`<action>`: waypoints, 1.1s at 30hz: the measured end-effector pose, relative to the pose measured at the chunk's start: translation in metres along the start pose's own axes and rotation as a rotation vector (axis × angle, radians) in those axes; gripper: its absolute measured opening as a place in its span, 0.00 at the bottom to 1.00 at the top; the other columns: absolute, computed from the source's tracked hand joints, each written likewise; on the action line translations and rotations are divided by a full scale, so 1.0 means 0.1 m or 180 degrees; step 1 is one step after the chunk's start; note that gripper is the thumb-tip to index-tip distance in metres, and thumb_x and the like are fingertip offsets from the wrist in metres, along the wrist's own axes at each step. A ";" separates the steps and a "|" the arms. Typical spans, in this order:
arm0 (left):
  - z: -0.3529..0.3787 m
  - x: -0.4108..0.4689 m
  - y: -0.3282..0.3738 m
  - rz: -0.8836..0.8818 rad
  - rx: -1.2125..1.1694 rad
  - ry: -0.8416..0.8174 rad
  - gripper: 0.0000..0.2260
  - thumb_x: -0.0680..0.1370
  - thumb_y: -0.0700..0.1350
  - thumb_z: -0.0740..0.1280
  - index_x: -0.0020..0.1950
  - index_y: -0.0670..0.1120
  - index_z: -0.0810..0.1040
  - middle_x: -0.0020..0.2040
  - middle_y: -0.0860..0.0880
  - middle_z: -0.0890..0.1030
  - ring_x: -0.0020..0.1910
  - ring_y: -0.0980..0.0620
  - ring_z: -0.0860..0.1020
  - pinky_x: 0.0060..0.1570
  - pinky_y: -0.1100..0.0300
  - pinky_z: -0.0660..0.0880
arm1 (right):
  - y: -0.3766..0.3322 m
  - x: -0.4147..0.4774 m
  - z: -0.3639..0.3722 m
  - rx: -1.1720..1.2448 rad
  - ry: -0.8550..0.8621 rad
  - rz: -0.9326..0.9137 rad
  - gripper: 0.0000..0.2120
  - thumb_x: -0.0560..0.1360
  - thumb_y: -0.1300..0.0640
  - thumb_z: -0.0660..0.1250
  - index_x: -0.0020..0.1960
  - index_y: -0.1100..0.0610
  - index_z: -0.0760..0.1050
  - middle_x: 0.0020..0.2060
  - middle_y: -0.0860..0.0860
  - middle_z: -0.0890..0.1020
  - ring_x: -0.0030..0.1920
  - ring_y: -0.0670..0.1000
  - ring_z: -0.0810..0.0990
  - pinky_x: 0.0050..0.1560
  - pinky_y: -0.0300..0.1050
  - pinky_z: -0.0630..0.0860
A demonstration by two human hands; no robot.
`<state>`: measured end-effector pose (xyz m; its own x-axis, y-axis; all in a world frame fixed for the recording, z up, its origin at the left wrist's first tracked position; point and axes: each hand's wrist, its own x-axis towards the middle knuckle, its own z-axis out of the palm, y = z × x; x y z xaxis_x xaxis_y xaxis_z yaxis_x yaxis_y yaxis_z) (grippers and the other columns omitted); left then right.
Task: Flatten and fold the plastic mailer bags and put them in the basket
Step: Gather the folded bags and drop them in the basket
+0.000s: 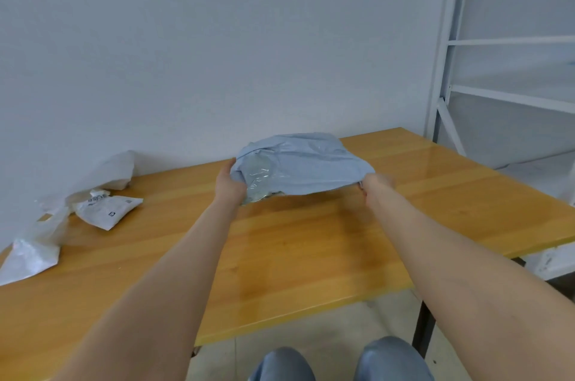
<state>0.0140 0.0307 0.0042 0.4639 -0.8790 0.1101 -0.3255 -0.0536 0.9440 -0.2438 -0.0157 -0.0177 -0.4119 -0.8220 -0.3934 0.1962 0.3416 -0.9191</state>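
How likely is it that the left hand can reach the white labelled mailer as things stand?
Probably yes, but not freely: the left hand grips the blue-grey mailer and would have to let go first. Only bare table lies between it and the white labelled mailer, to its left.

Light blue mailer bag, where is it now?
The bag is centre of the head view, held over the table between the left hand and right hand.

Nothing legible — dark print on the white mailer bag [107, 211] is too blurred.
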 end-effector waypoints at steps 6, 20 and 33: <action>-0.21 -0.10 -0.24 -0.0245 0.0841 -0.0494 0.30 0.77 0.34 0.57 0.76 0.56 0.59 0.54 0.42 0.78 0.46 0.40 0.79 0.43 0.50 0.79 | 0.02 -0.09 -0.03 -0.1816 0.0226 -0.0528 0.17 0.78 0.63 0.60 0.66 0.66 0.71 0.63 0.60 0.77 0.61 0.60 0.76 0.50 0.48 0.71; -0.11 0.38 -0.10 -0.0641 0.0534 -0.0345 0.30 0.80 0.53 0.61 0.76 0.41 0.57 0.71 0.41 0.67 0.68 0.40 0.67 0.61 0.50 0.67 | -0.16 -0.13 0.50 -0.1957 -0.0570 -0.1426 0.30 0.75 0.44 0.65 0.72 0.55 0.62 0.66 0.56 0.69 0.62 0.60 0.73 0.59 0.56 0.74; -0.03 0.56 -0.25 -0.0919 -0.0610 0.0171 0.20 0.71 0.46 0.76 0.57 0.37 0.76 0.50 0.42 0.80 0.49 0.43 0.80 0.52 0.50 0.78 | -0.15 -0.07 0.37 -0.0724 -0.1264 -0.0344 0.19 0.74 0.48 0.70 0.60 0.56 0.71 0.55 0.51 0.75 0.53 0.54 0.74 0.53 0.49 0.72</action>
<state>0.0501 -0.0159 -0.0121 0.5586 -0.8141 -0.1588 -0.0163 -0.2021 0.9792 -0.2108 -0.0320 -0.0002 -0.0380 -0.9539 -0.2977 -0.0473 0.2993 -0.9530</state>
